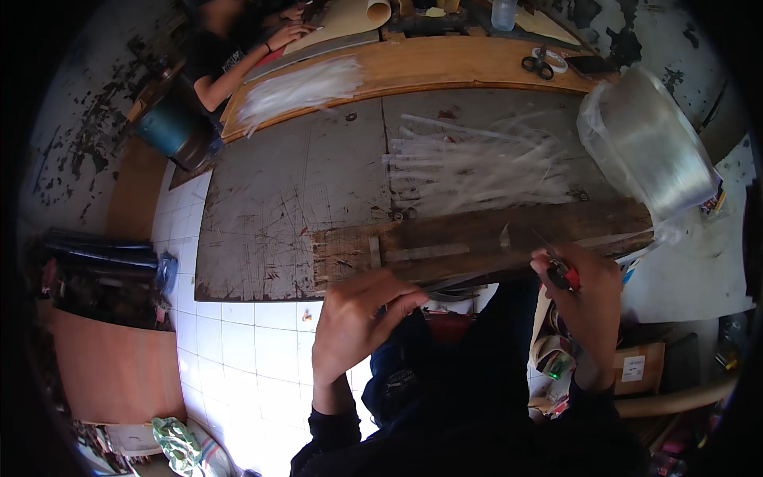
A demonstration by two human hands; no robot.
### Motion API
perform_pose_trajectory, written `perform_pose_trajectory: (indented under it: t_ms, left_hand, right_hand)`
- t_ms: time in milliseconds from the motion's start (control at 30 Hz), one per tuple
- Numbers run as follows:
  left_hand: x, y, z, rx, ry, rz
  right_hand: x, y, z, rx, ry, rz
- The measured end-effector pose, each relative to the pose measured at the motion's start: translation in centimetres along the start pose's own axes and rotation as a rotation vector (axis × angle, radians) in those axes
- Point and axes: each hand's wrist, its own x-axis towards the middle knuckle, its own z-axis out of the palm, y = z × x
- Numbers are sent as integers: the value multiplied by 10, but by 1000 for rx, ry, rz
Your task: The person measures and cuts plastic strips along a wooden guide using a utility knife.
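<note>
Pretty rough workshop: peeling walls, white tiled floor, and a scuffed grey work board (294,199) with a dark wooden plank (493,234) laid along its near edge. Clear plastic strips (477,167) are fanned out at about 12 o'clock from the plank, with a second pile (298,87) on the lighter wooden bench (445,63) further back.

The left hand (358,318) is curled shut, pinching the near ends of thin strips at the plank's front edge. The right hand (584,290) is clamped on a small red-handled cutter (563,274), blade tip on the plank.

I'd say keep the strips taut and flat, and cut away from the pinching fingers.

Containers: a clear plastic bag (648,143) at 2 o'clock holds a fat bundle of the same stuff. Scissors (538,65) lie on the bench. Someone else's hand (290,33) works at 11 o'clock.
</note>
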Motion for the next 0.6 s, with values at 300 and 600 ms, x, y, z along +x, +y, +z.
perform_pose_trajectory:
  t_ms: [300,600]
  left_hand:
    - [-6,4,35,42,127,-68]
    - [-16,18,111,-503,-42,-260]
  right_hand:
    - [43,19,-9,-33,-452,-161]
    - [36,45,-10,-95,-420,-461]
